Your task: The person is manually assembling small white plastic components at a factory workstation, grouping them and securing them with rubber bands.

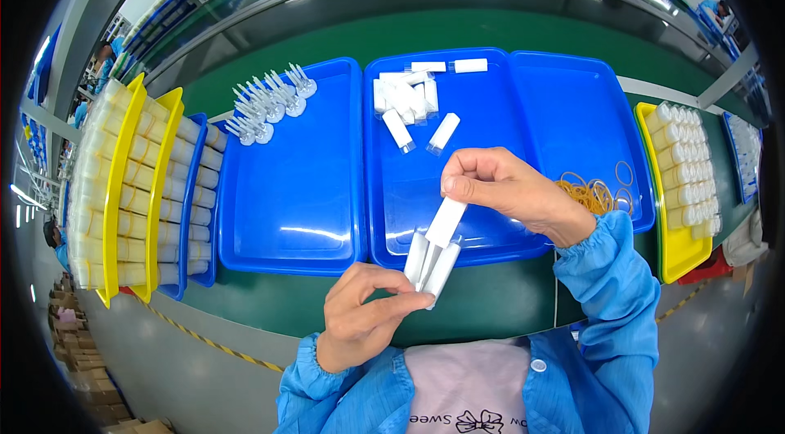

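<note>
My left hand (364, 311) pinches two slim white pieces (442, 270) with clear plastic ends, side by side, between thumb and fingers. My right hand (507, 188) is closed on the upper end of a third white piece (445, 223), whose lower end meets the top of that pair. All three are tilted in front of the near edge of the middle blue tray (482, 139). Toward the far side of this tray lies a loose heap of similar white pieces (405, 96). Two more of them lie nearer to my right hand.
A blue tray (286, 225) on the left holds several clear stemmed parts with round bases (272, 98). Tan rubber bands (590, 193) lie in the right blue tray (564, 98). Stacked trays of bundled white tubes (135, 197) flank the left; a yellow tray (677, 258) of white bundles stands right.
</note>
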A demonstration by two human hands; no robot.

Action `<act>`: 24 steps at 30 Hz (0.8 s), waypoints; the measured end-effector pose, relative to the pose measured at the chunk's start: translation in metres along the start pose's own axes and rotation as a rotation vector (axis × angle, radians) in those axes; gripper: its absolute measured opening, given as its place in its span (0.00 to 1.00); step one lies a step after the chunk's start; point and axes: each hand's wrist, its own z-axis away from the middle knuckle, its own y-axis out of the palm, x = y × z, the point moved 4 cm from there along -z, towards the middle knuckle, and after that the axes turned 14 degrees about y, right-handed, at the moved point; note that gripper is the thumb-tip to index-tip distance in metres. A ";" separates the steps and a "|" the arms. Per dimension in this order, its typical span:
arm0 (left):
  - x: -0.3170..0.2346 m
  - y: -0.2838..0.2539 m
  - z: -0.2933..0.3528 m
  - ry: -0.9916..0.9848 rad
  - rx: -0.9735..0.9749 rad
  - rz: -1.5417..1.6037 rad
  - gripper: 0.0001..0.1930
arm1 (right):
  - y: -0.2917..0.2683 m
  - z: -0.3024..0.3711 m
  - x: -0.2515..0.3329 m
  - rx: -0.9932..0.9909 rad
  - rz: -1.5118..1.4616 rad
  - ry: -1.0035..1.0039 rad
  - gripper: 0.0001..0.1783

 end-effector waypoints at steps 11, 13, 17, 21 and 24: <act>-0.005 0.003 0.006 0.032 0.045 -0.123 0.17 | 0.031 0.005 -0.001 0.061 0.271 -0.053 0.15; -0.008 0.002 0.017 -0.025 -0.078 -0.139 0.18 | 0.036 0.010 0.000 -0.039 0.243 -0.165 0.15; -0.003 0.003 0.019 -0.011 -0.155 -0.326 0.31 | 0.039 0.022 0.003 -0.165 0.470 -0.196 0.10; 0.009 0.037 0.010 -0.567 -0.242 0.826 0.39 | 0.052 0.048 0.007 -0.368 0.854 -0.389 0.09; 0.010 0.062 0.013 -0.825 0.070 1.218 0.41 | 0.060 0.072 0.010 -0.285 0.883 -0.461 0.07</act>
